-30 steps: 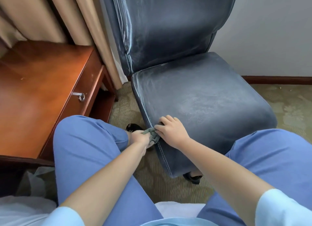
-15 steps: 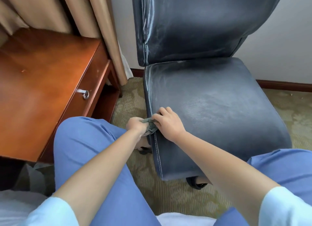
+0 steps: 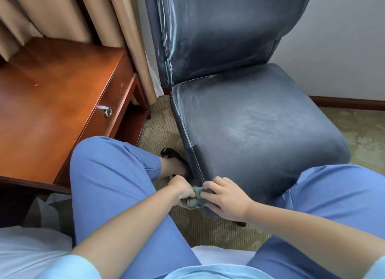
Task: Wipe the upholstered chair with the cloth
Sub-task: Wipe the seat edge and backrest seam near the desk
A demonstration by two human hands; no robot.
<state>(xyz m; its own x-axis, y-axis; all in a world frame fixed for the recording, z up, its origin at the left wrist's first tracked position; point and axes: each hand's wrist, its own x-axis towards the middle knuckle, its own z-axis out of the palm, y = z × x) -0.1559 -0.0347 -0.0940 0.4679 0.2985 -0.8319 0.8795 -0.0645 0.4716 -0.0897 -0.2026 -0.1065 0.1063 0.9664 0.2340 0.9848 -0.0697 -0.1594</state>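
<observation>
A dark blue upholstered chair stands in front of me, its seat and back streaked with pale marks. A small bunched grey-green cloth sits at the seat's near left corner, low on the front edge. My left hand grips the cloth from the left. My right hand pinches it from the right, palm against the chair's corner. Most of the cloth is hidden between the two hands.
A reddish wooden desk with a metal drawer knob stands at the left, close to my left knee. Beige curtains hang behind it. My foot in a dark sandal rests by the chair. Patterned carpet and a wall lie to the right.
Both hands with the cloth have slid down the seat's left front corner, from the top edge toward its lower part. The view has shifted.
</observation>
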